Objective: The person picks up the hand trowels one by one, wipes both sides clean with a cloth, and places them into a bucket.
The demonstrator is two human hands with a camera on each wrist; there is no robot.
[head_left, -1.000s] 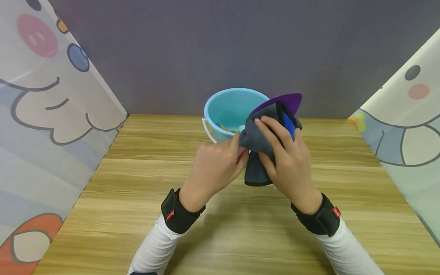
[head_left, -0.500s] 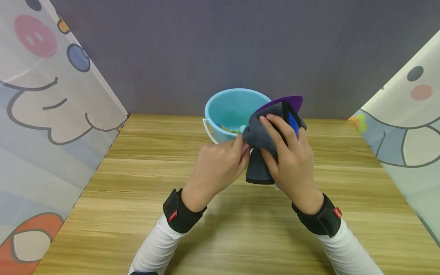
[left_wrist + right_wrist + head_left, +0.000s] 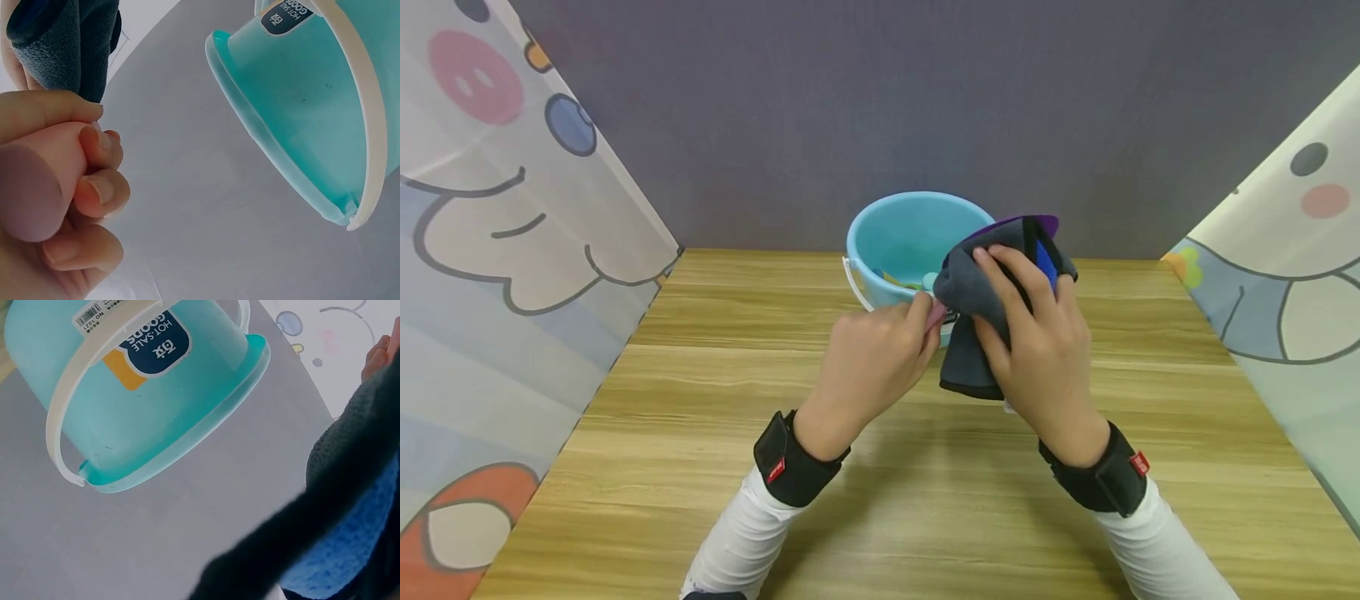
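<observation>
My left hand (image 3: 872, 367) grips the pink handle (image 3: 935, 315) of a toy shovel; in the left wrist view the rounded handle end (image 3: 31, 194) shows between curled fingers. A purple blade edge (image 3: 1048, 223) sticks out beyond a dark grey towel (image 3: 973, 287) with black trim and a blue side. My right hand (image 3: 1041, 358) holds this towel bunched round the shovel, thumb and fingers pressing it. The cloth hides where handle and blade join. A blue side of the towel (image 3: 344, 544) fills the lower right of the right wrist view.
Behind the hands stands a light blue bucket (image 3: 868, 242) with a white handle, holding a few small colourful things. It rests on a wood-grain table (image 3: 737, 333). A grey wall (image 3: 880, 100) rises at the back, with cartoon-printed sheets (image 3: 497, 250) at both sides.
The right hand and towel have shifted slightly to the right, covering more of the purple blade. More of the pink handle shows by the left hand, which stays nearly in place.
</observation>
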